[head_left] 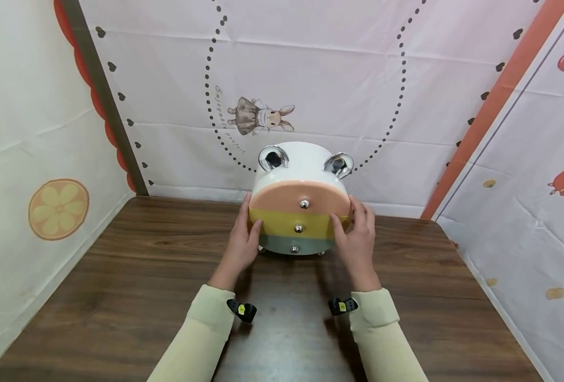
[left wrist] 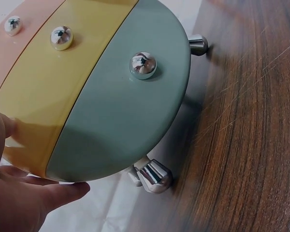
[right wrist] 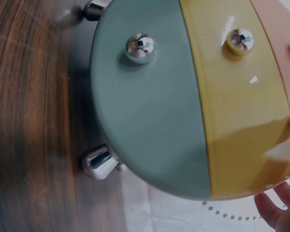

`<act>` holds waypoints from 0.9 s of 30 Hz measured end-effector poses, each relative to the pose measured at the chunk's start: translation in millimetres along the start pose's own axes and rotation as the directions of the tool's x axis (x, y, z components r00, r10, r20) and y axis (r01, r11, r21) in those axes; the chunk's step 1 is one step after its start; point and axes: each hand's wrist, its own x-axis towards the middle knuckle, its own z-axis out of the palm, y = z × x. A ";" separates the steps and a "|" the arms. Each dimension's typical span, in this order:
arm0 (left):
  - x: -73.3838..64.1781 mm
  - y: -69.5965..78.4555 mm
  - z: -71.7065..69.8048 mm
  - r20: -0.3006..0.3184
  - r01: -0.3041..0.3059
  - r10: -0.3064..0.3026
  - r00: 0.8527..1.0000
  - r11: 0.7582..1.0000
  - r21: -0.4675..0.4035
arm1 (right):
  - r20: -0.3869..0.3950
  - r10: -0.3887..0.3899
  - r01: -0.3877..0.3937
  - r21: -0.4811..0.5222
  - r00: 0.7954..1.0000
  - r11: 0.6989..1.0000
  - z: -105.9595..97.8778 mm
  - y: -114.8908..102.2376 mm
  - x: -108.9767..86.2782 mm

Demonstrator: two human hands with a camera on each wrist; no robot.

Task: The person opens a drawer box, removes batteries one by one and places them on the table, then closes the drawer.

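Note:
A small rounded drawer box point(head_left: 301, 167) with a white shell stands upright at the far side of the table. Its front has a peach drawer point(head_left: 282, 197), a yellow drawer point(head_left: 279, 225) and a green drawer point(head_left: 277, 244), each with a silver knob. Two silver-rimmed eye shapes rise from the top. My left hand point(head_left: 242, 244) grips the box's left side, thumb on the yellow front. On the opposite side my right hand point(head_left: 358, 245) holds it likewise. In the left wrist view, short silver feet point(left wrist: 156, 176) show under the green drawer point(left wrist: 121, 111); fingers wrap behind the edge.
Dark wood-grain table point(head_left: 143, 297) spreads around and in front of the box. Close behind stands a printed cloth backdrop point(head_left: 310, 90) with a rabbit picture; similar cloth walls point(head_left: 515, 212) flank both sides. Black straps with yellow tags point(head_left: 242, 310) sit at both cuffs.

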 end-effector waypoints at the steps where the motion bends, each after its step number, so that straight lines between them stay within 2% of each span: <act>1: -0.1 -0.5 0.4 -0.002 0.005 -0.005 1.000 1.000 0.001 | -0.006 -0.007 0.007 -0.003 1.000 1.000 -0.2 -1.6 0.1; 6: -0.6 -2.5 1.0 -0.002 -0.001 0.001 1.000 1.000 0.006 | -0.058 -0.051 0.050 -0.022 0.997 0.999 0.0 -10.7 -0.7; 13: 0.9 -0.3 -0.6 -0.006 -0.007 0.007 1.000 1.000 0.008 | -0.134 -0.124 0.125 -0.008 0.983 0.992 2.9 -25.5 -0.2; 19: 1.6 0.6 -1.8 -0.016 -0.012 0.012 1.000 1.000 0.017 | -0.108 -0.184 0.188 0.034 0.977 0.982 10.4 -39.9 3.1; 27: 0.7 3.1 -1.0 -0.009 -0.001 0.001 1.000 1.000 0.014 | -0.065 -0.277 0.281 0.072 0.959 0.957 25.5 -53.6 5.5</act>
